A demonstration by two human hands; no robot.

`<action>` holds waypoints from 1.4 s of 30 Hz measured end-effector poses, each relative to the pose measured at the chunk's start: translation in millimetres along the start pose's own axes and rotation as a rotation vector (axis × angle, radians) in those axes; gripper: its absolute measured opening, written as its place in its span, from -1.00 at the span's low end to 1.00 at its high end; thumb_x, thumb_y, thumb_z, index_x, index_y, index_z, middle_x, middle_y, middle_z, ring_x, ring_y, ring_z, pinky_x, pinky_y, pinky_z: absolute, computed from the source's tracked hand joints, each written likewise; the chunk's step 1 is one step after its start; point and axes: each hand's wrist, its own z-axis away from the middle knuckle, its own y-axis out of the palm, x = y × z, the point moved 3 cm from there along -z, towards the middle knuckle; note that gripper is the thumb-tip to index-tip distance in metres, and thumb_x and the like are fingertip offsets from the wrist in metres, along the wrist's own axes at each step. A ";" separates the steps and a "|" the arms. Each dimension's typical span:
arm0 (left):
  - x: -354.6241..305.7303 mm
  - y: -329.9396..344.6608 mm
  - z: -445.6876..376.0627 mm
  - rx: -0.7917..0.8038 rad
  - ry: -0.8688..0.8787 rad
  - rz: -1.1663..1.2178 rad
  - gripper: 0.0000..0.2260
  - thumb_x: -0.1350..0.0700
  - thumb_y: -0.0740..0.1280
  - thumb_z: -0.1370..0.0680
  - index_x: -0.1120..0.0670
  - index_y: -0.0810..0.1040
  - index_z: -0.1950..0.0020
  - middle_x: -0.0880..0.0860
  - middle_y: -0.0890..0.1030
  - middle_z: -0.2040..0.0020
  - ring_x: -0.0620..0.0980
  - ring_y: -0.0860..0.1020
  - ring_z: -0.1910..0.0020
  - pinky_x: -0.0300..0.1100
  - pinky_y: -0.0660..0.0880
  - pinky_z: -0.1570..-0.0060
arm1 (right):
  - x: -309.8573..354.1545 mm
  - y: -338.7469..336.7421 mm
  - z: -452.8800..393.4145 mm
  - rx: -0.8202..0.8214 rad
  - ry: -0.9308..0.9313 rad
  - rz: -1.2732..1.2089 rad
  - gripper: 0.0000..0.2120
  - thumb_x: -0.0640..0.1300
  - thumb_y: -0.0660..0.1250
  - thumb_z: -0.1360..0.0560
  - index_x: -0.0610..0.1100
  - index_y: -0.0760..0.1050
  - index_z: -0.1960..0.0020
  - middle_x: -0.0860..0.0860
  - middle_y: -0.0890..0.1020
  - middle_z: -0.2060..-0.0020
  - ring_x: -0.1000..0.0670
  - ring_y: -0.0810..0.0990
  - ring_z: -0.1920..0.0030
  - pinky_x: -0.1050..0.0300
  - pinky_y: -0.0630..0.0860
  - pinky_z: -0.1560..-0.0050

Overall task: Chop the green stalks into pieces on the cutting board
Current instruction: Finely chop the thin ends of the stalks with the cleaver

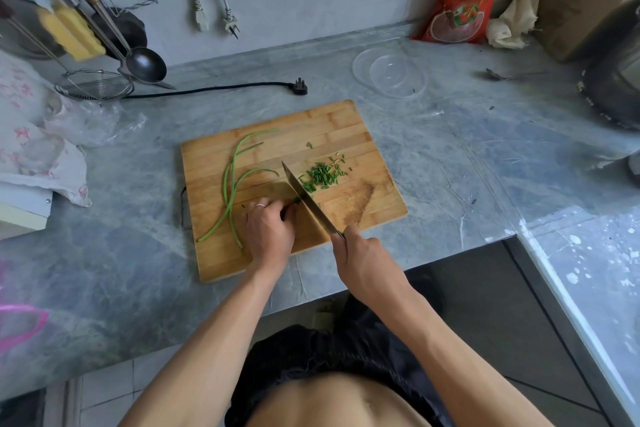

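Head view: knife is held in right hand, left hand grip curled on green stalks beside the blade; knuckles should be kept tucked, pieces piled beyond on cutting board.

Bare bench right of the cutting board; behind it, black plug and clear lids.
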 end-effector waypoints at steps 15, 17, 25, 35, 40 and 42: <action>4.5 -0.6 -2.5 -0.006 0.020 0.048 -0.92 0.12 0.45 -0.46 0.02 0.73 0.08 0.09 0.66 0.17 0.18 0.55 0.18 0.00 0.47 0.12 | 6.5 -7.4 8.8 0.010 -0.049 0.104 -0.67 0.14 -0.06 -0.67 -0.09 0.23 0.07 -0.05 0.39 0.38 -0.07 0.32 0.47 0.08 0.25 0.46; 3.8 -0.6 -1.9 -0.002 0.016 0.034 -0.93 0.11 0.45 -0.46 0.03 0.72 0.09 0.10 0.67 0.16 0.19 0.55 0.17 0.02 0.48 0.11 | 6.9 -7.4 10.1 0.025 -0.051 0.134 -0.69 0.13 -0.06 -0.67 -0.08 0.22 0.06 -0.05 0.40 0.37 -0.09 0.36 0.45 0.05 0.33 0.42; 0.2 -4.1 0.6 -0.009 0.059 -0.007 -0.89 0.12 0.41 -0.48 0.02 0.70 0.04 0.11 0.67 0.14 0.19 0.56 0.14 0.02 0.48 0.09 | 10.2 -4.6 11.1 -0.006 -0.104 0.239 -0.71 0.09 -0.05 -0.68 -0.10 0.21 0.06 -0.03 0.36 0.43 -0.08 0.31 0.50 0.06 0.25 0.50; 0.1 -1.3 -0.4 -0.013 0.043 0.019 -0.91 0.21 0.43 -0.45 0.10 0.71 0.08 0.14 0.66 0.15 0.20 0.56 0.15 0.00 0.48 0.10 | 13.7 12.1 5.8 -0.004 -0.095 0.185 -0.74 0.06 -0.04 -0.68 -0.11 0.18 0.06 -0.02 0.32 0.43 -0.06 0.27 0.51 0.08 0.17 0.51; 1.5 -0.3 -0.5 -0.001 0.058 -0.003 -0.89 0.22 0.42 -0.46 0.09 0.71 0.05 0.15 0.65 0.12 0.20 0.55 0.12 -0.02 0.47 0.09 | 3.3 12.6 12.2 -0.013 -0.084 0.181 -0.75 0.07 -0.04 -0.68 -0.09 0.16 0.06 -0.01 0.33 0.43 -0.06 0.27 0.50 0.08 0.19 0.51; 0.6 0.3 -1.1 -0.012 0.053 0.006 -0.90 0.20 0.42 -0.47 0.09 0.71 0.06 0.14 0.65 0.13 0.20 0.54 0.12 -0.03 0.45 0.10 | 3.7 13.6 9.7 -0.018 -0.085 0.167 -0.74 0.07 -0.04 -0.68 -0.09 0.16 0.06 -0.02 0.34 0.43 -0.08 0.28 0.49 0.07 0.22 0.50</action>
